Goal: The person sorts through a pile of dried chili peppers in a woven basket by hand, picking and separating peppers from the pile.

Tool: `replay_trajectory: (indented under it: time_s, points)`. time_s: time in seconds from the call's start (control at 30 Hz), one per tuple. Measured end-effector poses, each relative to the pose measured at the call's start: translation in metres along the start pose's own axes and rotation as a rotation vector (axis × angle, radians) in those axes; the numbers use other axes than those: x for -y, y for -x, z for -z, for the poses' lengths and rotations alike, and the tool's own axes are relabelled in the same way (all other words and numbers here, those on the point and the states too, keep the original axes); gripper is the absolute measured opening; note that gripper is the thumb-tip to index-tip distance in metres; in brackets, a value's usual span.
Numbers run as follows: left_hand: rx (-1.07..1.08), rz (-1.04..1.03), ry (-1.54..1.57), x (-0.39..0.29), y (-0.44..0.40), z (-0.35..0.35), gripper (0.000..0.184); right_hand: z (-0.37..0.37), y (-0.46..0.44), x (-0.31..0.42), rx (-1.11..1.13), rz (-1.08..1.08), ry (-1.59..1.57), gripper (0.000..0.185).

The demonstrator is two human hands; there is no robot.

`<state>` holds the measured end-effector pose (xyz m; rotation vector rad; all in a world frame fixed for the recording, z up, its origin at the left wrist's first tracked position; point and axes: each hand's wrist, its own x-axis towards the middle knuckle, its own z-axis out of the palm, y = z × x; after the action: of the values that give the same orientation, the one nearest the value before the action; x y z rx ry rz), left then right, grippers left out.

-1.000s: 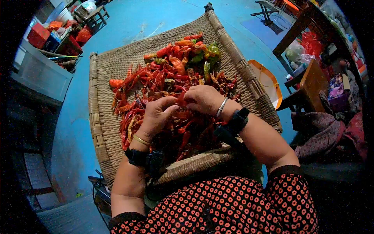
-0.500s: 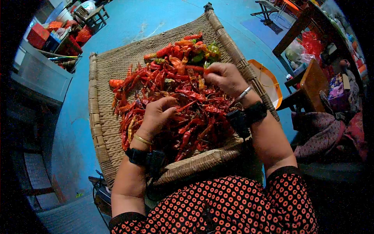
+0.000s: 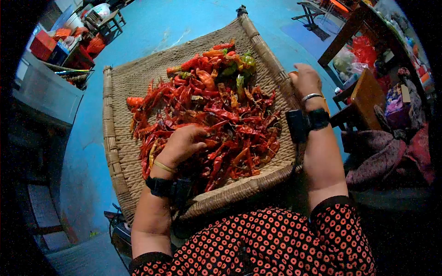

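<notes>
Dried red peppers point(image 3: 221, 156) lie heaped on a woven rope surface point(image 3: 122, 101) with a bound frame. Orange, red and green fresher peppers point(image 3: 207, 78) sit at the far side of the heap. My left hand point(image 3: 183, 145) is over the near left of the heap, fingers curled with the thumb near the index finger; whatever is between them is too small to make out. Beyond the right edge of the frame, my right hand point(image 3: 306, 79) is raised above an orange-rimmed container, mostly hidden by it. Its fingers are bent, and their tips are unclear.
A wooden stool point(image 3: 366, 96) stands at the right beside patterned cloth point(image 3: 377, 156). Bags and boxes fill the shelf behind it. At the far left are a red box point(image 3: 43, 46) and a small bench point(image 3: 108, 23). The floor point(image 3: 184, 20) is blue.
My right hand has moved from the heap's middle, past the far peppers, out over the right edge. My left hand has stayed nearly in place. The view has shifted slightly.
</notes>
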<state>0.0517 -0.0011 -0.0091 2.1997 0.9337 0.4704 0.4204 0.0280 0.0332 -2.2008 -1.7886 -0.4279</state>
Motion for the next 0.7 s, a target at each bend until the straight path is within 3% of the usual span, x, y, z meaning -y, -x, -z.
replay_trajectory:
  time_s: [0.03,0.17,0.23,0.33,0.57,0.7]
  points:
    - [0.014,0.003,0.048,0.002,0.001,0.0,0.03,0.006,0.001,0.01,-0.001,0.002,-0.001,0.033]
    - [0.013,-0.002,-0.014,-0.001,0.0,0.001,0.027,0.002,0.019,0.069,0.09,0.44,-0.56,0.023]
    - [-0.018,-0.039,-0.072,0.002,-0.001,-0.002,0.024,-0.006,0.029,0.094,0.357,0.612,-0.491,0.019]
    - [-0.071,-0.017,-0.065,-0.003,-0.001,0.001,0.022,-0.003,0.044,0.117,0.461,0.735,-0.411,0.025]
    - [-0.159,0.065,-0.069,-0.013,-0.002,0.005,0.02,-0.024,0.053,0.125,0.744,0.616,-0.293,0.029]
    - [-0.184,0.148,-0.039,-0.016,-0.003,0.007,0.02,-0.017,0.055,0.13,0.724,0.587,-0.258,0.027]
